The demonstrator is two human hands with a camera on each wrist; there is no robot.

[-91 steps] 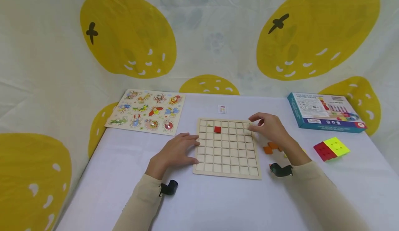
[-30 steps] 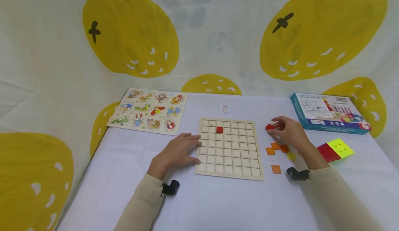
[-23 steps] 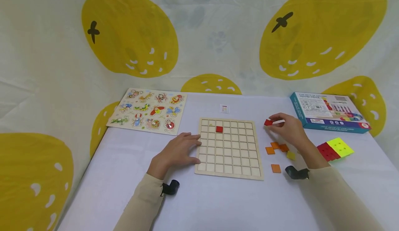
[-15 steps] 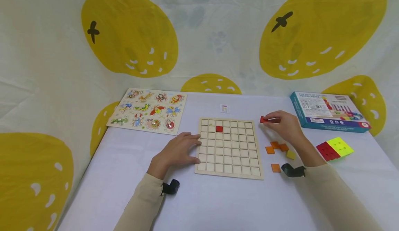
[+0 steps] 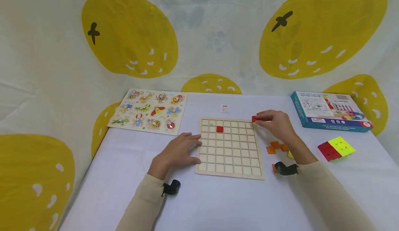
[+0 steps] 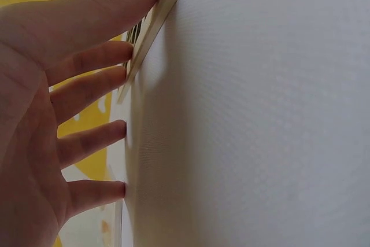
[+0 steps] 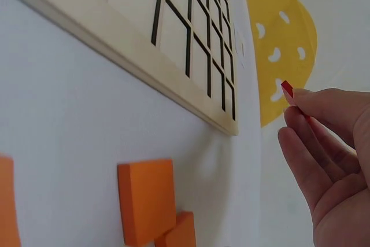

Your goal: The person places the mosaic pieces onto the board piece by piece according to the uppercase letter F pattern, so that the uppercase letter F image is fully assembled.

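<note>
A square wooden grid board [image 5: 230, 151] lies at the middle of the table. One red tile [image 5: 219, 129] sits in a cell near its far left part. My left hand [image 5: 178, 150] rests at the board's left edge, its fingers spread and thumb and fingertips touching the rim, as the left wrist view [image 6: 55, 102] also shows. Near the far right corner, my right hand [image 5: 274, 124] pinches a second red tile [image 5: 254, 118] between thumb and fingers. In the right wrist view that red tile [image 7: 287, 89] shows at the fingertips, off the board's surface.
Several orange tiles [image 5: 271, 150] and a partly hidden yellow tile [image 5: 290, 154] lie right of the board. Farther right are a red-and-yellow puzzle cube [image 5: 336, 148] and a toy box [image 5: 330, 111]. An insect puzzle board [image 5: 148, 111] and a small printed card [image 5: 224, 108] lie behind.
My right hand went from the board's right edge to the table, took hold of a red tile, and brought it left to the board's far right corner. The left hand has stayed put.
</note>
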